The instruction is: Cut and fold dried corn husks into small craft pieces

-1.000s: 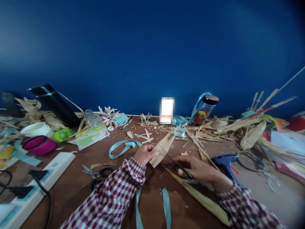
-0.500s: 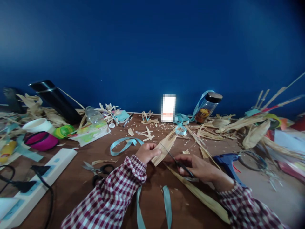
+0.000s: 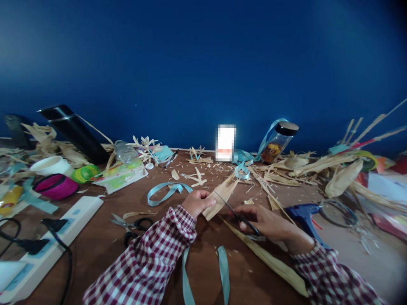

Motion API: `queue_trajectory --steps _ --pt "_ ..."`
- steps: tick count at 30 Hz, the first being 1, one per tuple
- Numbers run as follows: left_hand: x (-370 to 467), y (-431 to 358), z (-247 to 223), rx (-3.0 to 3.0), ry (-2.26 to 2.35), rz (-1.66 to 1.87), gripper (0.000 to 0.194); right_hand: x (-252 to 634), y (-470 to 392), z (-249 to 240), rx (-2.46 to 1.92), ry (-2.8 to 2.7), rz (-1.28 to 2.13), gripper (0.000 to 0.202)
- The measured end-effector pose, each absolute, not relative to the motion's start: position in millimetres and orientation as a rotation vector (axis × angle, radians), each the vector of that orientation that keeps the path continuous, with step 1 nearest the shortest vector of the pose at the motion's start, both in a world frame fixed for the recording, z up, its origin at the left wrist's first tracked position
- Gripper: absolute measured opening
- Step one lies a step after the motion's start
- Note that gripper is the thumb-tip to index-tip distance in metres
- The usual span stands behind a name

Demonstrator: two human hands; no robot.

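My left hand point(image 3: 197, 202) pinches a flat, pale piece of corn husk point(image 3: 224, 191) between thumb and fingers. The husk's far end is split into thin strips. In my right hand point(image 3: 262, 220) is a slim knife point(image 3: 241, 219) with a black handle, its narrow blade lying across the husk close to my left thumb. Below my right hand a long corn husk strip point(image 3: 270, 260) slants toward the front edge. Black-handled scissors point(image 3: 130, 226) lie spread on the table, left of my left sleeve. Two ends of light blue ribbon point(image 3: 223, 271) hang down in front of me.
A power strip point(image 3: 60, 241) with plugs stands at left, near a black flask point(image 3: 74, 133) and a pink case point(image 3: 55, 186). A blue glue gun point(image 3: 305, 216) lies right of my right hand. Farther back are a tilted jar point(image 3: 278, 144) and scattered husk scraps.
Both hands keep nearly the same place, grip and hold on the husk and knife. The whole view has shifted very slightly.
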State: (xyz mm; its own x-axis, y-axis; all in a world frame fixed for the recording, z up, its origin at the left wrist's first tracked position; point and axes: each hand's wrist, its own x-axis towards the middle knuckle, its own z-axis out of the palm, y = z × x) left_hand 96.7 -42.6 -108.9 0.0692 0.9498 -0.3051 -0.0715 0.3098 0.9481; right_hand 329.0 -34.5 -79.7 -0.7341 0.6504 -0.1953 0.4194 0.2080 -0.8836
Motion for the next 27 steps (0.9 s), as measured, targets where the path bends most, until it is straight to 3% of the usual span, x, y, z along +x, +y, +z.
queue_trajectory --steps 27 --pt "96.6 -40.7 -111.8 0.793 1.181 0.977 0.017 326.6 -36.1 -85.7 -1.048 -2.25 1.467 0.041"
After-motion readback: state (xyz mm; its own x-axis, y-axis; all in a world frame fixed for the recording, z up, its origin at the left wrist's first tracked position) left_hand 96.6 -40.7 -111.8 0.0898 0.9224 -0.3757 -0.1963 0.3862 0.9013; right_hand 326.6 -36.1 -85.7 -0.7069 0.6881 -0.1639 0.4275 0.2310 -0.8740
